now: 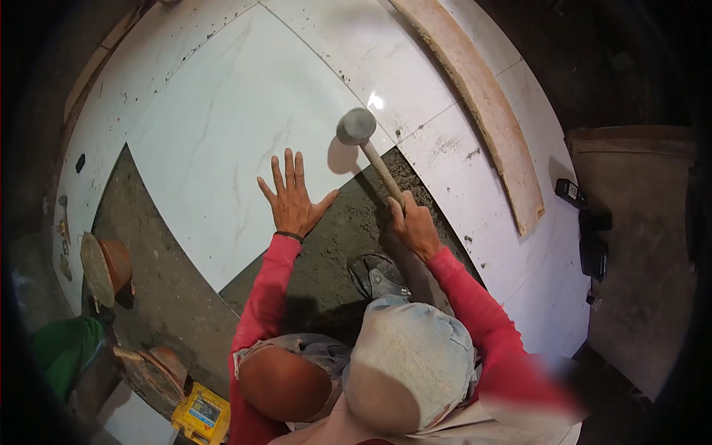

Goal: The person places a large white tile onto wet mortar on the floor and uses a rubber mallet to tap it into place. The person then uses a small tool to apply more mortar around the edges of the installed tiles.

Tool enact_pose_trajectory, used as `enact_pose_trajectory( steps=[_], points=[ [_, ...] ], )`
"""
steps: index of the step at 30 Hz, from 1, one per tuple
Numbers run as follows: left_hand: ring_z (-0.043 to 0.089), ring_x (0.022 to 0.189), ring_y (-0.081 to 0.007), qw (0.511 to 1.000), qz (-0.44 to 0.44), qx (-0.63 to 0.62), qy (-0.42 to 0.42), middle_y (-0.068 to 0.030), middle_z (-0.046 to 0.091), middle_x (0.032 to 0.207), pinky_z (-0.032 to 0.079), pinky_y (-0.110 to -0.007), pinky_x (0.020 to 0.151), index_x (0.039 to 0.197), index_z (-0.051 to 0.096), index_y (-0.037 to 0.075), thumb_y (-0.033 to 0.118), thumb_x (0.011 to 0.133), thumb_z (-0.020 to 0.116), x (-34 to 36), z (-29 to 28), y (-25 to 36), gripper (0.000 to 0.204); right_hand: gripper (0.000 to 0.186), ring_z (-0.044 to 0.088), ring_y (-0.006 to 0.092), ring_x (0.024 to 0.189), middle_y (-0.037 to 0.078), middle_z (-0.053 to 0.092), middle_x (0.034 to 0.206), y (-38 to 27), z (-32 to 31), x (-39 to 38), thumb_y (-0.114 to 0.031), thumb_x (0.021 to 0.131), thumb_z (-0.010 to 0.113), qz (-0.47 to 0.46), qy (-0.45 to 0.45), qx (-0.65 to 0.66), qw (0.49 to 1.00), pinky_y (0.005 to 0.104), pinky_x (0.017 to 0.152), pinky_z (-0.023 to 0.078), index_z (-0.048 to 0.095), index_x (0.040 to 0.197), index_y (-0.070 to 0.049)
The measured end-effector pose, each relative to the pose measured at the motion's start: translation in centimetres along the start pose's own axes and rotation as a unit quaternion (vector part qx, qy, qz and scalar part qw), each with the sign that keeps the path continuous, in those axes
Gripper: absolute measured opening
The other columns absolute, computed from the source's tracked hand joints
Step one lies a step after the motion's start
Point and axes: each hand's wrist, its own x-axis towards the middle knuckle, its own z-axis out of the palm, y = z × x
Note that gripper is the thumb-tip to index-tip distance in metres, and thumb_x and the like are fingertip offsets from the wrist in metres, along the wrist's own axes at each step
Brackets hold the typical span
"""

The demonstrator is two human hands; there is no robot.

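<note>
My left hand [294, 204] lies flat with fingers spread on a large white marbled tile [222, 148], close to its near edge. My right hand [417, 228] is wrapped round the wooden handle of a rubber mallet [357, 127]. The mallet's dark round head hangs over the tile near its right corner, and a shadow falls beside it. Below the tile's near edge lies a bed of grey mortar [326, 252], with my shoe [380, 277] on it between my knees.
A long wooden board [482, 104] rests on the laid tiles at right. Two round buckets [111, 268] stand at left, near a yellow device [202, 415] and green cloth [65, 356]. Black gadgets [569, 193] sit by the right edge. Crumbs of mortar dot the tiles.
</note>
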Motion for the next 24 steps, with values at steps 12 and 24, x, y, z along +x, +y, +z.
enact_pose_trajectory(
  steps=[12, 24],
  points=[
    [-0.001, 0.148, -0.0355, 0.999, -0.005, 0.04, -0.027, -0.0112, 0.009, 0.161, 0.005, -0.071, 0.108, 0.153, 0.018, 0.006, 0.077, 0.078, 0.051, 0.4, 0.1, -0.1, 0.109, 0.025, 0.058, 0.0459, 0.057, 0.026, 0.056, 0.061, 1.3, 0.7, -0.6, -0.026, 0.096, 0.056, -0.036, 0.023, 0.019, 0.999, 0.0514, 0.043, 0.041, 0.046, 0.095, -0.004],
    [0.0, 0.148, -0.0362, 0.995, 0.02, 0.04, -0.09, -0.0219, 0.004, 0.159, 0.003, -0.069, 0.11, 0.153, 0.01, 0.002, 0.087, 0.071, 0.046, -1.1, -2.2, -5.1, 0.123, 0.016, 0.059, 0.0455, 0.058, 0.023, 0.058, 0.063, -3.7, 2.6, 3.2, -0.02, 0.097, 0.053, -0.041, -0.066, -0.124, 0.989, 0.0518, 0.046, 0.043, 0.047, 0.1, -0.005]
  ],
)
